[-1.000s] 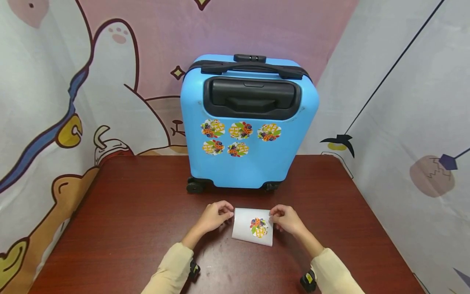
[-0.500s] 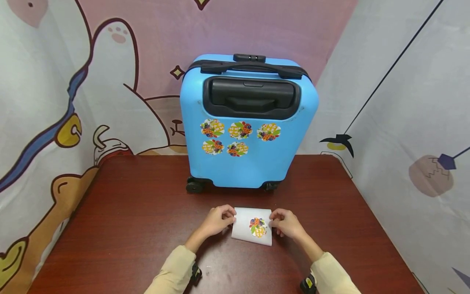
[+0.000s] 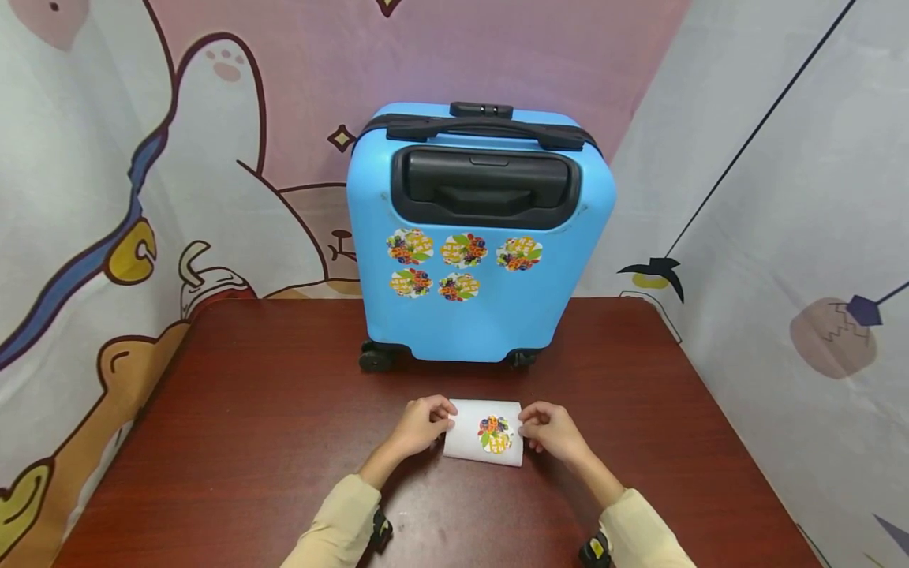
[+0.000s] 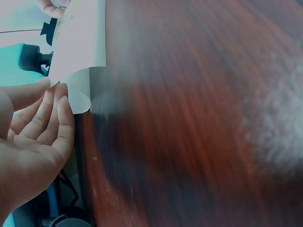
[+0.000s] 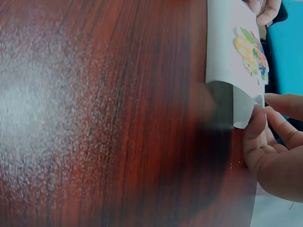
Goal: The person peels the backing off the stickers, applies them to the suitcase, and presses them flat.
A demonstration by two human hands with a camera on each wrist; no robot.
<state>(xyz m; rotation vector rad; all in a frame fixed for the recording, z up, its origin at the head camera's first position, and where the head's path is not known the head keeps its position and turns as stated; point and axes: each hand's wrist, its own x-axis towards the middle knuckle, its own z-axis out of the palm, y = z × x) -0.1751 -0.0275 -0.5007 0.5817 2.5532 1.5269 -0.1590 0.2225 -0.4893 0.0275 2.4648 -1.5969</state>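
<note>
A white sheet of sticker backing paper (image 3: 464, 431) is held between both hands, low over the table in front of the suitcase. One round sticker (image 3: 495, 435) printed with colourful fruit lies toward its right side. The left hand (image 3: 420, 426) pinches the far left corner between thumb and fingers. At the right edge, the right hand (image 3: 557, 432) pinches the far corner the same way. Both wrist views show the paper bent over, its near part curling down and under; the left hand (image 4: 38, 132) and right hand (image 5: 274, 146) grip its upper edge.
A blue suitcase (image 3: 469, 331) with black handles and wheels stands upright on the brown table (image 3: 270, 442), behind the hands. Several fruit stickers (image 3: 464, 250) sit on its front in two rows, three above and two below. A patterned cloth (image 3: 298, 95) hangs behind.
The left hand has come slightly nearer the body and closer onto the paper's corner. The paper has shifted a little left and away from the body, its near edge rising in view.
</note>
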